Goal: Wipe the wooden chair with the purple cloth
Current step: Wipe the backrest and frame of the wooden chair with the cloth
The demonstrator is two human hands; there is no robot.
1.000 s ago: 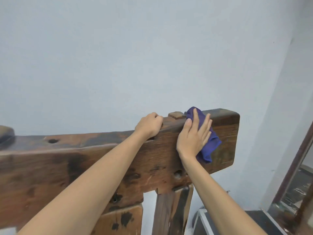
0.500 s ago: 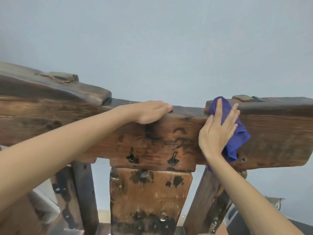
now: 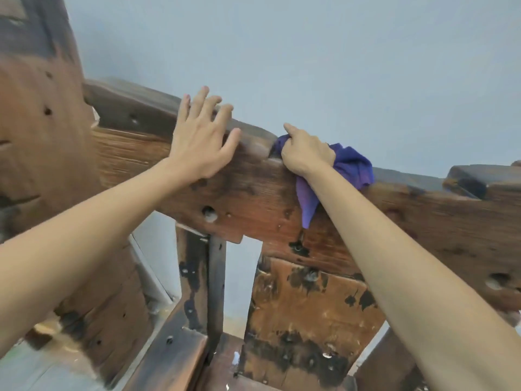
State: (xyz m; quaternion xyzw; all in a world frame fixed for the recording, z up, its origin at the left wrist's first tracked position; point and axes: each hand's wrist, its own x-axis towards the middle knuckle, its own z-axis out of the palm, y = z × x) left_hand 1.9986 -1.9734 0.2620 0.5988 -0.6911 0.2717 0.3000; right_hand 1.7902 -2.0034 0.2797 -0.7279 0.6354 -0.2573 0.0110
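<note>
Cloth point(image 3: 352, 167) now sits bunched under curled right-hand fingers point(image 3: 293, 134) on the chair's top rail point(image 3: 253, 187), further left than half a second ago. Left hand point(image 3: 200, 142), fingers spread, now presses flat against the rail. Wiping advances leftward along the top edge.

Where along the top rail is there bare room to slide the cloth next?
Free: the top rail between the purple cloth and the raised block at its right end. Crowded: leftward, where the left hand rests beside the right hand.
</note>
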